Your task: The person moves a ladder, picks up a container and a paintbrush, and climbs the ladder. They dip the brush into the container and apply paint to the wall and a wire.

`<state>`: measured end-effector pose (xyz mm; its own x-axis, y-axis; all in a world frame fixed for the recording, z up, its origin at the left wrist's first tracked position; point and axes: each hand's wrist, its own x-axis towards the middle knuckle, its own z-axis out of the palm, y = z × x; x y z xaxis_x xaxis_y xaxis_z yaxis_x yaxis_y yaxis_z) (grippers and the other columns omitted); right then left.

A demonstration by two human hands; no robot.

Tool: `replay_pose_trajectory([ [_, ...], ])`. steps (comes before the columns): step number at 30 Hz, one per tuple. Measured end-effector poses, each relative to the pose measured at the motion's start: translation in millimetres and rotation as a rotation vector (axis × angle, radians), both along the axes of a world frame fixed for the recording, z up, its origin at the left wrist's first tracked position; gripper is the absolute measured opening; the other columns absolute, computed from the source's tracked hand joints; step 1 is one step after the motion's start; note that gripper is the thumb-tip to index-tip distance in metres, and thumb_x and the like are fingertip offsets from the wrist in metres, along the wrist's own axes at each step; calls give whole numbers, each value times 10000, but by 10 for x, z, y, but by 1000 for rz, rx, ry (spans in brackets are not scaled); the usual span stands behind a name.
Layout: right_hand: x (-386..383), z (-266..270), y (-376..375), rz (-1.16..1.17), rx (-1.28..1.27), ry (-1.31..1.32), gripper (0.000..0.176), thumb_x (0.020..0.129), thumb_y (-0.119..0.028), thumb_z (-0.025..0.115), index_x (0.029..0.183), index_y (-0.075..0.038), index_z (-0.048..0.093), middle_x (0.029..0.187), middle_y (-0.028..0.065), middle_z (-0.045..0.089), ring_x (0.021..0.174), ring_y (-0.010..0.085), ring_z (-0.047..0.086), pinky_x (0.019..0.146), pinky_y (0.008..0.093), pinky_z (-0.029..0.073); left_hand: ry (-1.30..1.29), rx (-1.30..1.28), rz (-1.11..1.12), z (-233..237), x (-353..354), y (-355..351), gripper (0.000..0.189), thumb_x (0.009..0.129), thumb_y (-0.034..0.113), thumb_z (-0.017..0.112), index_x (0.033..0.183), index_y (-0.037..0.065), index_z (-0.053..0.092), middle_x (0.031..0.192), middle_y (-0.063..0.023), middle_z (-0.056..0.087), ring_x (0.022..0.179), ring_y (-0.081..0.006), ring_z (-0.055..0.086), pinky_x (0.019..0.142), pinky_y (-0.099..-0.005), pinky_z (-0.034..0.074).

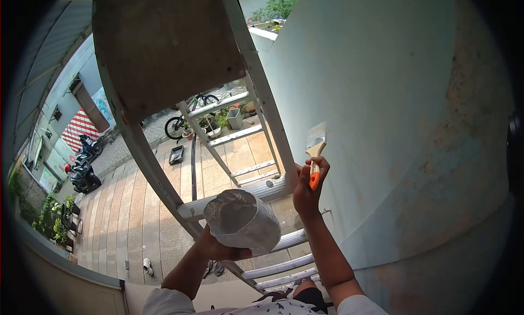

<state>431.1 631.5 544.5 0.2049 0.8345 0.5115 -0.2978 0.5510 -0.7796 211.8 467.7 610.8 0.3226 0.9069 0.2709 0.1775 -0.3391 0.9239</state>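
My right hand (311,187) is closed round the orange-tipped handle of a paintbrush (315,140), its pale bristles pointing up close to the wall (376,97). The wall is light blue-green with worn, stained patches toward the right. In my left hand (224,248) is a silvery-white, round container (256,228), gripped from below and tilted so that its open mouth and greyish inside show. Right behind the container stands an aluminium stepladder (275,189), with rungs running down below my hands.
A brown board (169,48) covers the ladder's upper part. Down on the paved ground (125,206) are a black paint tray (176,155), a bicycle (174,128), potted plants (221,118) and a white shoe (147,267). Motorbikes (83,176) are parked at the left.
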Motion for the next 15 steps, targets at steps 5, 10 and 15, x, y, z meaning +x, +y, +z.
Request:
replay_pose_trajectory([
  [5,-6,30,-10,-137,-25,-172,374,1135,-362,459,1289,-32,376,1169,89,415,976,143,512,951,318,497,-68,-176,133,479,33,-103,921,671,208,1006,1444,36,536,1284,-108,697,1195,-233,664,1005,-434,563],
  [10,-46,-9,7,-154,-6,-115,343,1137,-340,464,1276,-41,373,1137,76,443,896,119,497,827,268,470,-102,-87,257,652,75,-91,958,614,177,1025,1433,53,544,1282,-97,681,1178,-223,663,971,-424,577],
  [15,-17,-95,14,-133,-93,-147,311,1138,-357,456,1255,-78,386,940,12,477,770,62,452,685,225,388,-79,-86,180,749,-28,19,980,612,176,1020,1451,56,529,1347,-92,650,1235,-227,628,1024,-426,542],
])
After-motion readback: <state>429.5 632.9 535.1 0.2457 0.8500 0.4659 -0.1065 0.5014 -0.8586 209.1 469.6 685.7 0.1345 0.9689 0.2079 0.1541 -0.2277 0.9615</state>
